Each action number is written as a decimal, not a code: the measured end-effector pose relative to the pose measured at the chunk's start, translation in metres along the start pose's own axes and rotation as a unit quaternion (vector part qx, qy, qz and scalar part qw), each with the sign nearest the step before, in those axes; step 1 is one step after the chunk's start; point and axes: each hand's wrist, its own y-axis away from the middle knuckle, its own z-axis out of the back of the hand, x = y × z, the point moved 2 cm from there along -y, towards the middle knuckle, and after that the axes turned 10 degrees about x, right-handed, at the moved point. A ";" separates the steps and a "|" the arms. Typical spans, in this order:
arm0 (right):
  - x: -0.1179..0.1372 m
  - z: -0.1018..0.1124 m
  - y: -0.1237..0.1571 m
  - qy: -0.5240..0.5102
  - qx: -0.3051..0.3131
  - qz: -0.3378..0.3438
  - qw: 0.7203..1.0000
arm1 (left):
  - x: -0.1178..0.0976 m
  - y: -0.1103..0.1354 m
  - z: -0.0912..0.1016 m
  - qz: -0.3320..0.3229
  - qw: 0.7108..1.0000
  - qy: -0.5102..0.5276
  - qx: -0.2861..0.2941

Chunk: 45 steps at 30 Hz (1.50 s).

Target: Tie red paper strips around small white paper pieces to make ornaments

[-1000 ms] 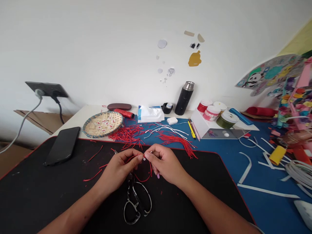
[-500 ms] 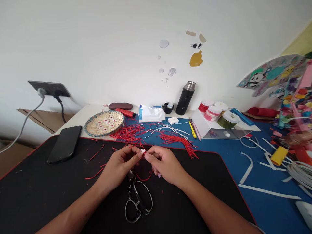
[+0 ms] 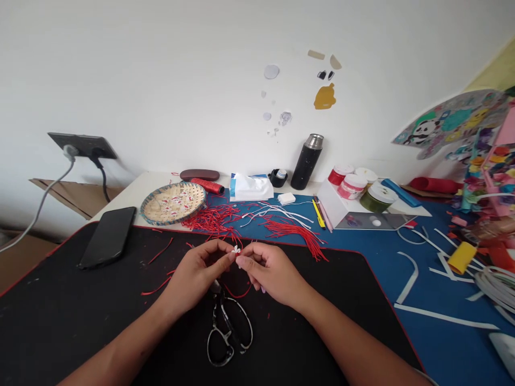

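Between my fingertips is a small red-and-white cord knot (image 3: 236, 250), its white loops showing on top. My left hand (image 3: 205, 268) pinches it from the left with thumb and forefinger. From the right, my right hand (image 3: 267, 271) grips the same knot in a pinch, its other fingers curled. A red cord (image 3: 238, 295) hangs in a curve below the hands. Scissors (image 3: 230, 332) lie on the black mat (image 3: 298, 343) just beneath, their blades partly hidden by my left hand.
Behind the mat lie red cord pieces (image 3: 213, 217), white cords (image 3: 277, 210) and a woven basket (image 3: 173, 203) holding small red-and-white pieces. A phone (image 3: 108, 237) rests at left. A black flask (image 3: 307, 162), lidded jars (image 3: 354, 186) and white strips (image 3: 444, 316) stand or lie farther right.
My right thumb and fingers have shifted slightly on the knot, and its white loops show a little differently. Both hands stay in nearly the same place.
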 end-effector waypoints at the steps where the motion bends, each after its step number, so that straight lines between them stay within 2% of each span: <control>1: 0.000 0.001 0.000 -0.005 -0.009 -0.001 1.000 | 0.000 0.000 0.000 0.001 1.000 -0.004 0.002; 7: 0.000 0.004 0.000 0.002 -0.060 0.015 0.998 | -0.007 0.002 -0.005 -0.008 0.999 -0.031 0.039; 12: 0.003 0.002 0.000 0.015 -0.067 0.007 0.998 | -0.007 0.000 -0.011 0.022 0.996 0.014 0.080; 16: 0.003 0.001 -0.001 0.010 -0.060 0.014 0.998 | -0.005 -0.001 -0.011 0.036 0.995 0.015 0.087; 23: 0.005 0.001 0.000 0.004 -0.057 0.004 0.998 | -0.006 -0.001 -0.010 0.033 0.996 0.037 0.076; 27: 0.005 0.004 0.001 0.033 -0.069 -0.001 0.997 | -0.003 -0.001 -0.007 0.031 0.997 0.060 0.048; 31: 0.004 0.003 0.003 0.083 -0.043 -0.009 0.996 | 0.000 -0.002 -0.004 0.024 0.997 0.073 0.011; 37: -0.002 0.006 0.002 0.107 -0.029 -0.022 0.994 | 0.000 -0.003 -0.001 0.009 0.998 0.060 -0.007; 42: -0.001 0.017 0.000 0.184 -0.102 0.030 0.977 | 0.001 -0.003 -0.002 0.023 0.998 0.050 0.003; 45: 0.000 0.019 0.000 0.166 -0.119 0.059 0.977 | 0.003 -0.002 -0.005 0.027 0.999 0.037 0.014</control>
